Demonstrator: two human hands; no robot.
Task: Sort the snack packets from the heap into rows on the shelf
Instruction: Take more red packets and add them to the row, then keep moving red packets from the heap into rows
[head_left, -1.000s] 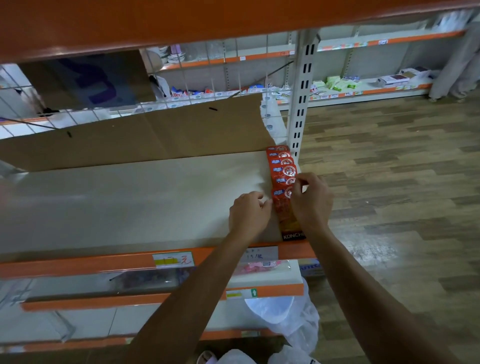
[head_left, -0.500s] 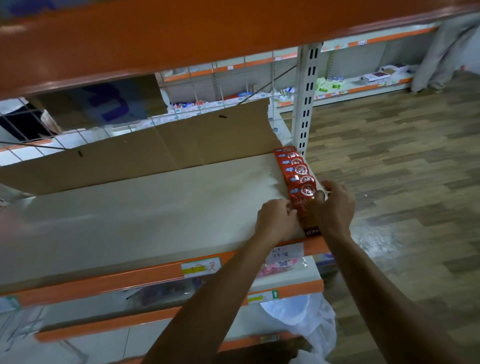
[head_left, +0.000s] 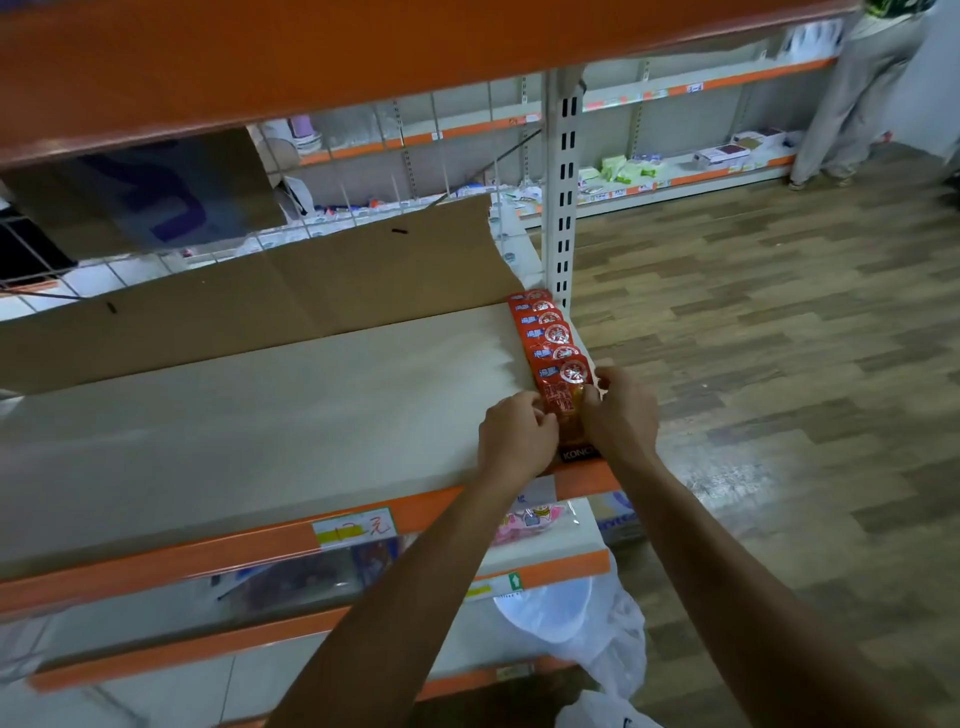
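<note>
A row of several red snack packets (head_left: 548, 332) runs front to back along the right end of the pale shelf board (head_left: 260, 415). The packets overlap like tiles. The frontmost red packet (head_left: 563, 397) lies near the shelf's orange front edge. My left hand (head_left: 517, 441) has curled fingers against its left side. My right hand (head_left: 621, 415) pinches its right side with thumb and fingers. Both hands flank this packet. The heap of packets is out of view.
A brown cardboard sheet (head_left: 260, 291) leans along the shelf's back. A white slotted upright post (head_left: 563, 182) stands just behind the row. Lower shelves hold goods, and a white plastic bag (head_left: 597, 634) lies below. A person (head_left: 862, 88) stands at the far right on the wooden floor.
The view has shifted, so the shelf and row sit further right in frame. Both hands stay on the front packet and have closed in slightly on its sides.
</note>
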